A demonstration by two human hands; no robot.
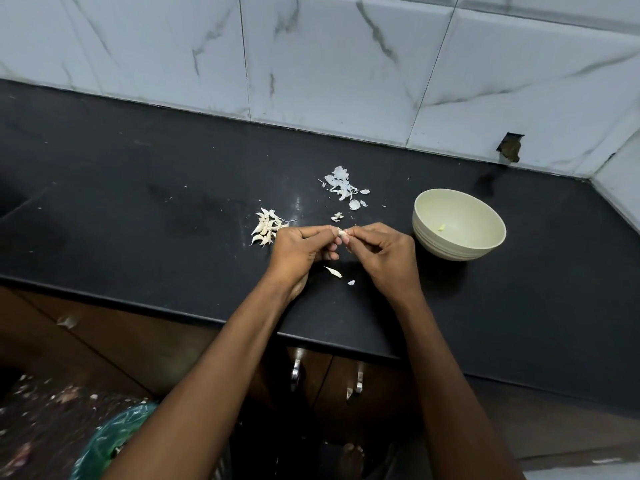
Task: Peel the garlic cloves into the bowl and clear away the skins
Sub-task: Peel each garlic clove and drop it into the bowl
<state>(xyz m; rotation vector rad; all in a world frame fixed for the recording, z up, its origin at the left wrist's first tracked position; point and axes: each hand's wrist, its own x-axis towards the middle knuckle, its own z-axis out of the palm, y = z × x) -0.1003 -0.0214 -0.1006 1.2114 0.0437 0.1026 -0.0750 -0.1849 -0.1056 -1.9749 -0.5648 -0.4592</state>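
My left hand (304, 249) and my right hand (384, 252) meet over the black counter, both pinching one small garlic clove (343, 234) between their fingertips. A pile of unpeeled cloves (266, 227) lies just left of my left hand. Loose white skins (343, 187) are scattered behind the hands, and two scraps (333, 271) lie on the counter below them. The cream bowl (485, 242) stands to the right of my right hand, with one peeled clove (442, 227) inside.
The black counter (138, 209) runs to a marble-tiled wall (311, 57), which turns a corner at the far right. Its front edge is close under my forearms, with cabinet doors and metal handles (296, 372) below. A green plastic bag (110, 441) sits on the floor at lower left.
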